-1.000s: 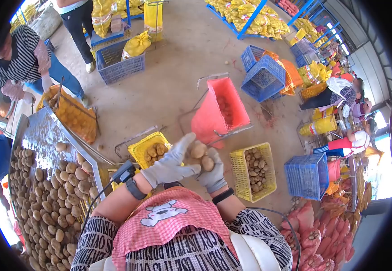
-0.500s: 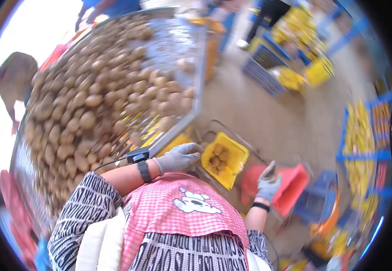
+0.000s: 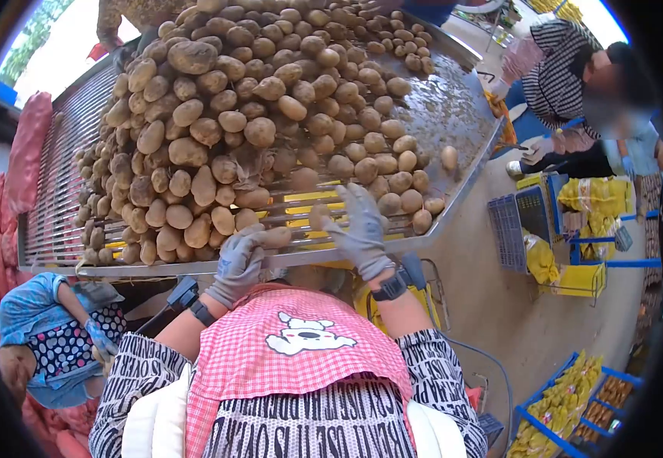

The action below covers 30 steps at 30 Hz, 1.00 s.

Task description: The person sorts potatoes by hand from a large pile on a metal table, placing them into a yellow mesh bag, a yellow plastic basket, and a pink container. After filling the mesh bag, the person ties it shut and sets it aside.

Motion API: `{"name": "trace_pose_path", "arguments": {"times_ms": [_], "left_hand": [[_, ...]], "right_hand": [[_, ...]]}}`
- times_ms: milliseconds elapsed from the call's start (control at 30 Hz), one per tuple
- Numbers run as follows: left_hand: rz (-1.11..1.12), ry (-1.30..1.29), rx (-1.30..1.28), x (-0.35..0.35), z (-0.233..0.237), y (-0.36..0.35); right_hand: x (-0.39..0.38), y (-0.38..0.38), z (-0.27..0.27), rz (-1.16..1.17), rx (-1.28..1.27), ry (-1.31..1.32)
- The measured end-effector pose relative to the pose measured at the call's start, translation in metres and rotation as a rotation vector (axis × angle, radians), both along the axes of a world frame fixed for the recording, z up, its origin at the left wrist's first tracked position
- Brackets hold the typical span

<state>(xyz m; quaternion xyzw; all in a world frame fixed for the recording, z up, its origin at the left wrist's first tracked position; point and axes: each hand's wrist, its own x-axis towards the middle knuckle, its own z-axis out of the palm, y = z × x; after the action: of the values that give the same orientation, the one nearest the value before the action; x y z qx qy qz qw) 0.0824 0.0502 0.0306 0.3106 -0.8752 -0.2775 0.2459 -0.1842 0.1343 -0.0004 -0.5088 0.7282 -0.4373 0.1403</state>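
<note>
A large heap of potatoes [image 3: 202, 126] lies on a metal-barred sorting table [image 3: 49, 221]. My left hand [image 3: 238, 263], in a grey glove, is at the table's near edge with its fingers curled against a potato [image 3: 276, 237]. To the right, my right hand [image 3: 362, 235], gloved too, reaches over the bars with fingers apart. A blurred potato [image 3: 318, 216] is close to its thumb side. Between the hands, yellow shows through the gaps in the bars. More potatoes [image 3: 411, 201] lie just beyond my right fingers.
A yellow crate [image 3: 421, 305] is partly hidden below the table edge by my right arm. Co-workers stand at the left, far side and right. Filled yellow bags [image 3: 595, 195] and blue crates [image 3: 522, 221] stand on the right; red sacks [image 3: 30, 153] are at the left.
The view has turned from the floor and crates toward the table. Both my hands are now over the table's near edge; my right hand has left the red container.
</note>
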Motion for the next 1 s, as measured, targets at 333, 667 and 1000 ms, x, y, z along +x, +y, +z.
{"name": "trace_pose_path", "arguments": {"times_ms": [333, 667, 1000], "left_hand": [[0.677, -0.189, -0.240, 0.118, -0.014, -0.075], [0.837, -0.133, -0.013, 0.135, -0.042, -0.093], [0.827, 0.077, 0.097, 0.092, -0.084, -0.064]], "right_hand": [[0.094, -0.108, -0.014, 0.549, 0.135, 0.527], [0.039, -0.083, -0.019, 0.547, 0.431, 0.409], [0.025, -0.068, -0.025, 0.603, 0.560, 0.395]]}}
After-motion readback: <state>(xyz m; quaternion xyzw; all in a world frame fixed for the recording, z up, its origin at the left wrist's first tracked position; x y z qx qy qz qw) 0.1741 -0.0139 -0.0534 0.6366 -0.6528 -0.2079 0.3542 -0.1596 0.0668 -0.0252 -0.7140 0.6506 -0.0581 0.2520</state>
